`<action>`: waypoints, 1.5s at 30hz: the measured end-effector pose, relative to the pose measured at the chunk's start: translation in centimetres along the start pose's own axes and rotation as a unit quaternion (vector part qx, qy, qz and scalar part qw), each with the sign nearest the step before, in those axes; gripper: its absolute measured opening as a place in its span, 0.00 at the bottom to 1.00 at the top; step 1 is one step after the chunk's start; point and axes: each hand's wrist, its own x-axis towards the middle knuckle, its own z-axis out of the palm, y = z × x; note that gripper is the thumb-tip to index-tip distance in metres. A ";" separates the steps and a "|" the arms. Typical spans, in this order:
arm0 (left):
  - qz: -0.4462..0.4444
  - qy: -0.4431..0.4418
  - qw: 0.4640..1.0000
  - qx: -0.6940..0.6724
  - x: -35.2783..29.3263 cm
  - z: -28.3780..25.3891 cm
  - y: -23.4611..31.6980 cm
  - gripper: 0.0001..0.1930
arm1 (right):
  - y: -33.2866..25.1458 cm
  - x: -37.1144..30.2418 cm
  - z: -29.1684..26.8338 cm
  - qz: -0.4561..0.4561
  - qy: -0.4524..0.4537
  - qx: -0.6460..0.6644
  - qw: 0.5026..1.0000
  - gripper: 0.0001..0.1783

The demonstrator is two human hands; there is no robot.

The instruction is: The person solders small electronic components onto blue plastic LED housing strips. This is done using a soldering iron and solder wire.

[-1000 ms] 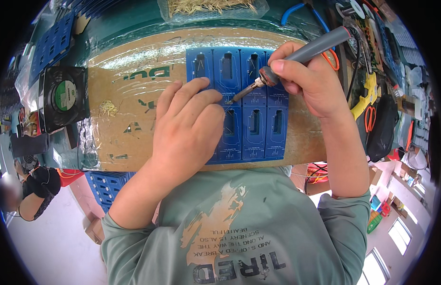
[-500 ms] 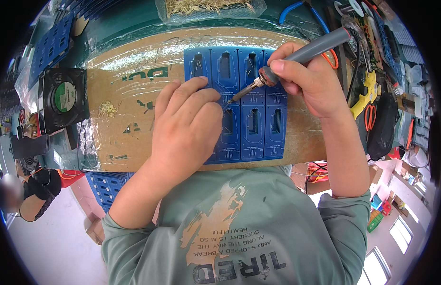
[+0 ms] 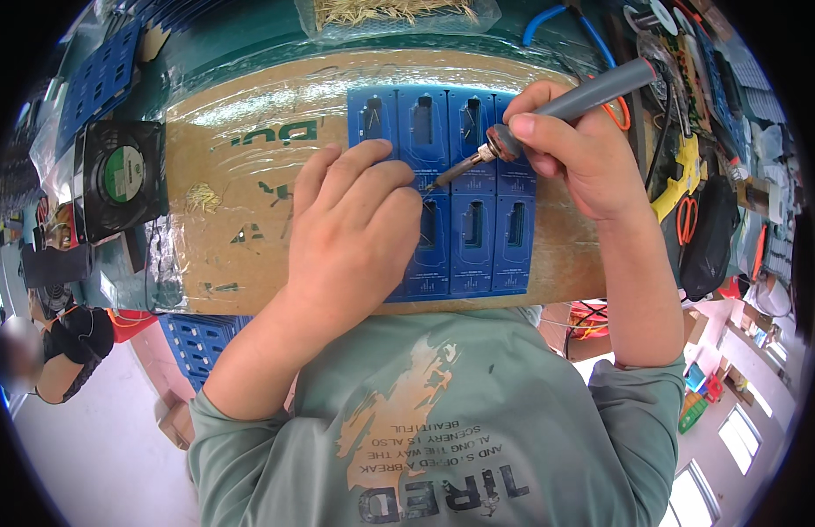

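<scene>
A panel of blue circuit boards (image 3: 429, 272) with rectangular cut-outs lies on a brown cardboard sheet (image 3: 240, 167). My right hand (image 3: 579, 154) is closed round the grey handle of a soldering iron (image 3: 601, 90), held slanting down to the left. Its tip meets the panel near the seam between the two rows, or hovers just over it. Just left of that tip, my left hand (image 3: 354, 228) rests over the panel's left part with curled fingers. Its thumb and fingertips are hidden under the hand, so whatever they pinch cannot be made out.
A black fan (image 3: 119, 180) stands at the left. Thin golden pins (image 3: 202, 198) lie loose on the cardboard, and more fill a clear bag (image 3: 390, 12) at the back. Blue-handled pliers (image 3: 541, 25), a yellow tool (image 3: 686, 171) and orange-handled scissors (image 3: 687, 220) lie right. Another person (image 3: 69, 351) is at far left.
The panel and both hands appear slightly further right in the picture. The iron's tip stays at nearly the same spot on the panel, and both grips look unchanged.
</scene>
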 end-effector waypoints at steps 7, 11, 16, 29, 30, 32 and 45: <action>-0.003 0.006 1.000 -0.010 0.1 0.1 0.0 0.06 | -0.1 -0.1 0.0 0.003 0.008 0.000 1.000 0.08; -0.001 0.008 1.000 -0.011 0.0 0.2 0.0 0.06 | -0.2 -0.2 0.0 0.013 0.007 0.002 1.000 0.09; 0.001 0.013 1.000 -0.003 0.1 0.3 0.0 0.06 | -0.2 -0.1 0.2 0.017 0.013 0.006 1.000 0.09; -0.023 -0.004 1.000 -0.015 0.5 -0.1 0.3 0.06 | -0.4 -0.1 0.2 0.024 0.012 0.005 1.000 0.09; -0.027 -0.008 0.999 -0.029 0.4 -0.2 0.2 0.06 | -0.4 -0.2 0.2 0.023 0.012 0.005 1.000 0.09; -0.034 -0.015 0.998 -0.047 0.6 -0.7 0.2 0.07 | -0.4 -0.2 0.2 0.026 0.015 0.004 1.000 0.10; -0.058 -0.062 0.993 -0.084 0.3 -1.6 -0.4 0.05 | -0.4 -0.1 0.4 0.016 0.000 -0.021 1.000 0.12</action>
